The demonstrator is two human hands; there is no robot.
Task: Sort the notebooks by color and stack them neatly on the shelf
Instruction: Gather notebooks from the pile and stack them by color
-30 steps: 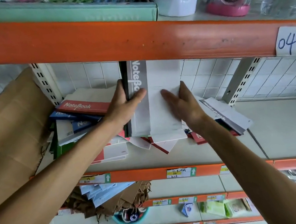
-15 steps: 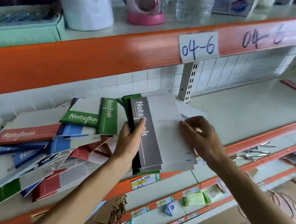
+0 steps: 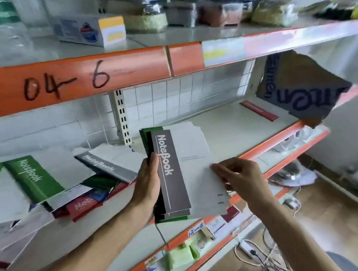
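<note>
I hold a small stack of notebooks (image 3: 179,170) over the front of the middle shelf (image 3: 232,136); the top one has a dark grey spine band reading "NoteBook", and green covers show beneath. My left hand (image 3: 148,184) grips the stack's left edge, thumb on the grey band. My right hand (image 3: 238,175) pinches the stack's right edge. A loose pile of green, grey, red and blue notebooks (image 3: 47,186) lies on the shelf to the left.
An orange beam marked "04-6" (image 3: 66,81) runs overhead. A cardboard box (image 3: 300,90) juts in at the shelf's right end, beside a red strip (image 3: 259,110). Packets and boxes fill the upper shelf. Cables and a power strip (image 3: 250,249) lie on the floor.
The view has swung right along the shelf. Both hands have carried the notebook stack to the right, away from the loose pile, toward the shelf's front edge.
</note>
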